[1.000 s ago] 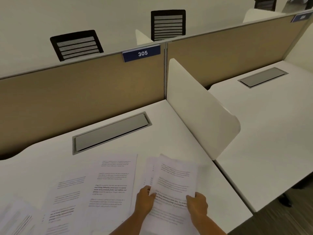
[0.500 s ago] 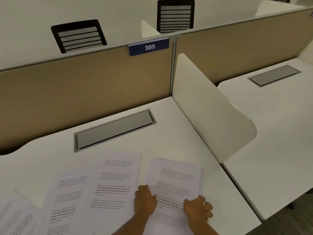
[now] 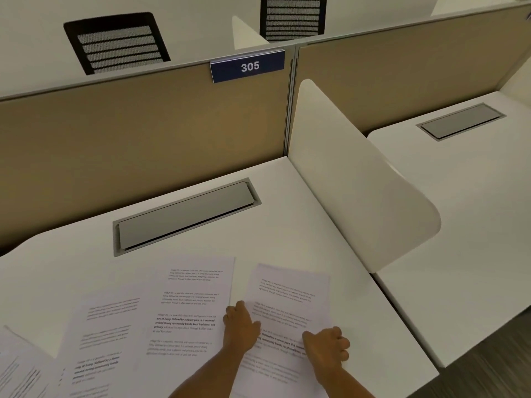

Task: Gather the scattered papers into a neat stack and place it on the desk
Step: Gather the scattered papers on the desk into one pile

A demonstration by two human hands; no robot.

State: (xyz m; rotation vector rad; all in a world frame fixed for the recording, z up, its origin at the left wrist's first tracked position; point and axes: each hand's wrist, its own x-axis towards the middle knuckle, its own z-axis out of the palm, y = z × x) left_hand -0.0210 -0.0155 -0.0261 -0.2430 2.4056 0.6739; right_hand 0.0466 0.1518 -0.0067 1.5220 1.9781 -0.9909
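2 hands now press a small stack (image 3: 290, 308) flat on the desk (image 3: 287, 219); 1 second ago it was lifted. Left hand (image 3: 241, 326) and right hand (image 3: 326, 344) rest on its side edges, fingers curled, grip unclear. Loose sheets (image 3: 184, 305) at near left remain ungathered.

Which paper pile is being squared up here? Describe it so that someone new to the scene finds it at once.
Start at the curved white divider on the desk's right side. Just left of its base lies the stack, with the left hand and right hand on its two edges. Unlike the loose sheets fanned out farther left, it sits alone.
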